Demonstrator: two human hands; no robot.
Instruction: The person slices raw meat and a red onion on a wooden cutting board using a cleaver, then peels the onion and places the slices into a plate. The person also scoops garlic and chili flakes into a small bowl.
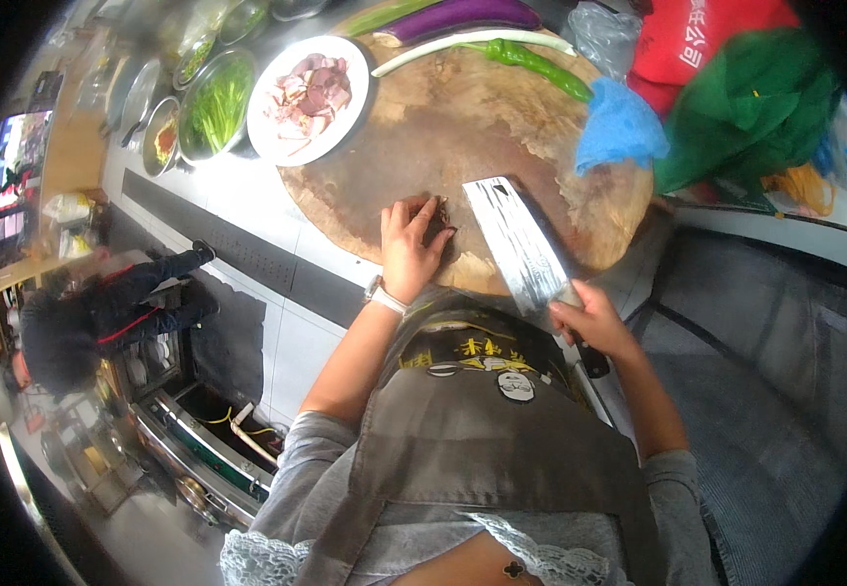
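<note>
My right hand (590, 316) grips the handle of a broad cleaver (517, 242), whose blade lies flat-side up over the near part of a round wooden chopping block (423, 132). On the block, to the left of the blade, my left hand (412, 238) rests with bent fingers on a small dark piece of food (441, 214); the fingers partly hide it. Blade and left hand are apart. A white plate of sliced meat (309, 101) overlaps the block's left edge. Along its far side lie a purple eggplant (460, 20), a pale green stalk (467, 42) and a green pepper (537, 69).
A blue cloth (619, 124) lies at the block's right edge, beside green mesh (753, 102) and a red bag (709, 36). Left of the plate stand a bowl of cut greens (217, 102) and several other bowls. Another person (101, 315) is at the far left.
</note>
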